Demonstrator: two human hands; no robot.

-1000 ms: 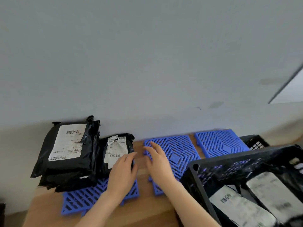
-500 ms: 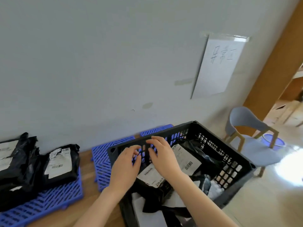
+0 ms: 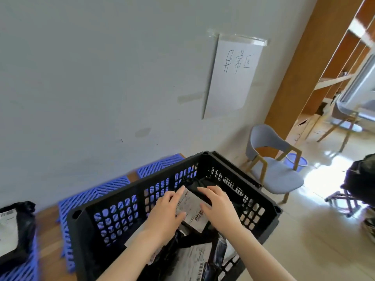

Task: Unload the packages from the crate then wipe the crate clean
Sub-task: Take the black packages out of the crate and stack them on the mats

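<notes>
A black slatted crate (image 3: 129, 192) stands in front of me with several black mailer packages inside. The top package (image 3: 192, 209) carries a white barcode label. My left hand (image 3: 165, 212) lies on its left edge, fingers nearly straight along the label. On the package's right side rests my right hand (image 3: 220, 208), fingers spread and relaxed. More labelled packages (image 3: 194, 260) lie lower in the crate, partly hidden by my forearms. One unloaded black package (image 3: 15, 230) sits at the far left.
Blue plastic grid mats (image 3: 91, 197) cover the wooden surface along the grey wall. A paper sign (image 3: 233, 74) is taped to the wall. A grey chair (image 3: 274, 173) and a blue basin (image 3: 297, 162) stand to the right, with a dark cart (image 3: 361, 183) at the edge.
My view swung right from the unloaded stack to the crate. Both hands moved from the blue mats over the crate rim and down onto the top package.
</notes>
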